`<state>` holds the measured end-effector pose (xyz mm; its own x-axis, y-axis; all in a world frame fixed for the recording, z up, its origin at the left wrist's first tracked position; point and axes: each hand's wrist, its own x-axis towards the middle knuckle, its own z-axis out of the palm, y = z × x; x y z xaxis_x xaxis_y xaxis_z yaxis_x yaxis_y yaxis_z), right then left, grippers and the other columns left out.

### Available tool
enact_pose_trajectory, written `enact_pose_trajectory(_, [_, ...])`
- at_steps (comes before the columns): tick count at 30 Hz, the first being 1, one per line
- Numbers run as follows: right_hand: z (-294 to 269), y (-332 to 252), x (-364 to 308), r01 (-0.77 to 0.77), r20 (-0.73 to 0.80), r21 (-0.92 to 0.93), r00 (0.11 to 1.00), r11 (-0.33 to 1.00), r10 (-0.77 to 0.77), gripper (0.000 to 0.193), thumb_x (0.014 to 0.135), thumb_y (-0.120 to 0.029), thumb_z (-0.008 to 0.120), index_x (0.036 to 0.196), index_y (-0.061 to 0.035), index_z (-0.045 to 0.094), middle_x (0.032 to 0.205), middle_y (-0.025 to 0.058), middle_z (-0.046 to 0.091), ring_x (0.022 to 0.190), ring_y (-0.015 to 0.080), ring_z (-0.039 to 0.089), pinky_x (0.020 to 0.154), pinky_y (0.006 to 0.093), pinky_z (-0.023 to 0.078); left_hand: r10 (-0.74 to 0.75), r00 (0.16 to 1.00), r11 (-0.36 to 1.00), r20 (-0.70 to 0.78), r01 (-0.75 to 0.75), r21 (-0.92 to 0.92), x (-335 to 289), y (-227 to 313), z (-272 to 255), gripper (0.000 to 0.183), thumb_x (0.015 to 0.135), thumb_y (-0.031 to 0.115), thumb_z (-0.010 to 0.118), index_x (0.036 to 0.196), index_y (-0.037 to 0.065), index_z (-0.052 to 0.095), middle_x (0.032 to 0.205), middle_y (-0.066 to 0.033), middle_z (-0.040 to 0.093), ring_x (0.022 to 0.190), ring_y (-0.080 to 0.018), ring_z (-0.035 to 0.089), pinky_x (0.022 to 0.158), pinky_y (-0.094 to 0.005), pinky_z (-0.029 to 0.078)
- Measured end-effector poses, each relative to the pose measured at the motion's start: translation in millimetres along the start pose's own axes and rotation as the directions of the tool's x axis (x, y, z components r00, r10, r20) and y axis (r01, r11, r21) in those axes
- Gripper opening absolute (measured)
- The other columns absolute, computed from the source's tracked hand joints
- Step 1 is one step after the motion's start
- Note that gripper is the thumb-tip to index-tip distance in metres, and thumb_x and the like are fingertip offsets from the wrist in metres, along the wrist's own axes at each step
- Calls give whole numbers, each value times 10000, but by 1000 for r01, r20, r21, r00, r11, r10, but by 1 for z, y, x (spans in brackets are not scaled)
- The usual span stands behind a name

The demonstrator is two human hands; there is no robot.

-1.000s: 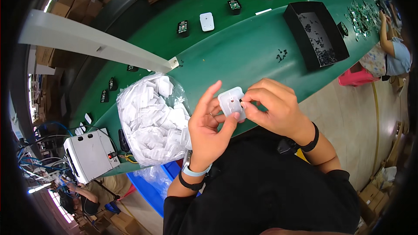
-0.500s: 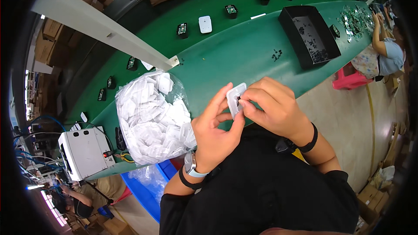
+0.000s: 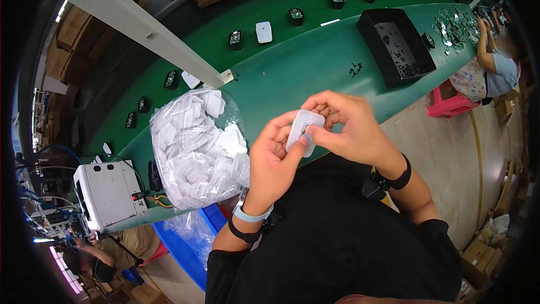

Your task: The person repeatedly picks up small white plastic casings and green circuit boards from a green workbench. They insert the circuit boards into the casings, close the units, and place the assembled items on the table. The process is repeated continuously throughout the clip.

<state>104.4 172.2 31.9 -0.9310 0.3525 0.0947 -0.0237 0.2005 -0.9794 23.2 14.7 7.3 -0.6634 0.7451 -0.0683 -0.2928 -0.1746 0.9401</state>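
A white plastic cover [image 3: 308,120], shaped like a shallow rounded rectangle, is held between both my hands above the green worktop's near edge. My left hand [image 3: 271,160] grips its left side, thumb on the inner face and fingers behind. From the right, my right hand [image 3: 353,128] closes on the same cover, its thumb pressing the inner face and its fingers curled around the far edge. A small dark part [image 3: 304,133] shows on the cover between the two thumbs, partly hidden. Left of my hands stands a clear plastic bag [image 3: 191,149] full of similar white covers.
An open black box [image 3: 373,45] with small black parts stands back right, near loose black pieces [image 3: 355,69]. Black housings with circuit boards [image 3: 296,16] line the green belt. A metal post [image 3: 146,31] slants leftward. A person [image 3: 498,67] sits at far right.
My right hand has gone from a fingertip pinch at the cover's middle to a thumb press with fingers around its edge. My left thumb has moved onto the inner face, and the cover has tilted.
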Motion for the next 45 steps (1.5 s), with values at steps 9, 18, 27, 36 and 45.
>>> enact_pose_trajectory(9, [18,18,9,-211,93,322,977,923,191,354,826,33,706,1150,4,567,1085,92,649,956,136,635,748,285,553,-89,988,990,-129,73,-122,4,-7,-19,279,953,-3,613,1225,-68,608,1115,-109,696,1028,-133,650,912,-266,502])
enact_pose_trajectory(18, [50,77,27,-97,237,666,968,740,-86,691,769,-19,827,1356,-44,464,1383,157,547,1307,281,519,1059,422,459,-324,946,863,-22,286,-417,13,-14,-60,321,926,91,681,1238,27,635,1029,-9,683,873,-70,593,725,-225,430])
enact_pose_trajectory(27, [38,67,43,-107,116,743,993,661,30,756,764,-199,858,1375,-27,448,1294,157,590,1192,346,605,1019,491,498,535,696,675,-479,-10,738,62,88,-316,144,916,46,653,1048,-10,665,919,-60,700,819,-117,647,752,-255,519])
enact_pose_trajectory(36, [18,72,31,-32,-32,742,996,669,83,753,771,-219,848,1384,-37,451,1251,132,607,1151,320,627,982,461,520,407,723,-20,-559,618,786,72,52,-594,468,760,196,761,1187,78,612,1146,-210,641,1167,-409,566,966,-485,481])
enact_pose_trajectory(45, [19,67,34,-62,28,822,997,565,67,770,805,-212,824,1409,30,413,1314,173,584,1121,332,648,1005,499,515,557,590,700,-585,46,713,36,129,-427,397,958,112,645,1320,6,519,1056,-105,662,941,-176,653,813,-289,562])
